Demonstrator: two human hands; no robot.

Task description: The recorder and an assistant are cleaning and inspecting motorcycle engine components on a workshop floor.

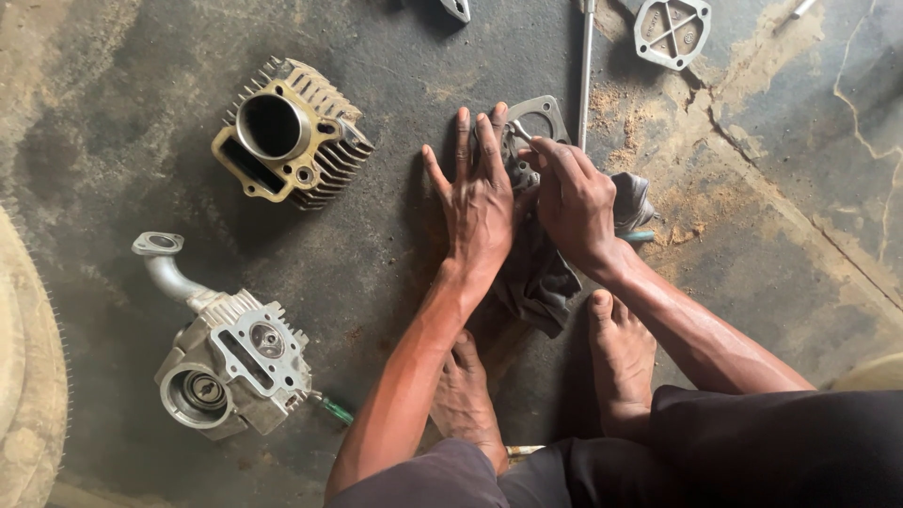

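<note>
My left hand [475, 193] lies flat, fingers spread, pressing down on a thin grey gasket [546, 118] that rests on the dark oily floor. My right hand [574, 198] is closed around a small metal tool whose tip [520, 130] touches the gasket next to my left fingertips. A dark grey rag [541, 277] lies under and behind both hands. A teal tool handle [640, 236] pokes out beside my right wrist.
A finned engine cylinder [292, 136] lies at upper left. A cylinder head with a curved intake pipe [230, 362] sits at lower left, a green-handled screwdriver [331, 408] beside it. A metal cover plate [672, 31] and a long rod [585, 71] lie at the top. My bare feet [621, 362] rest below.
</note>
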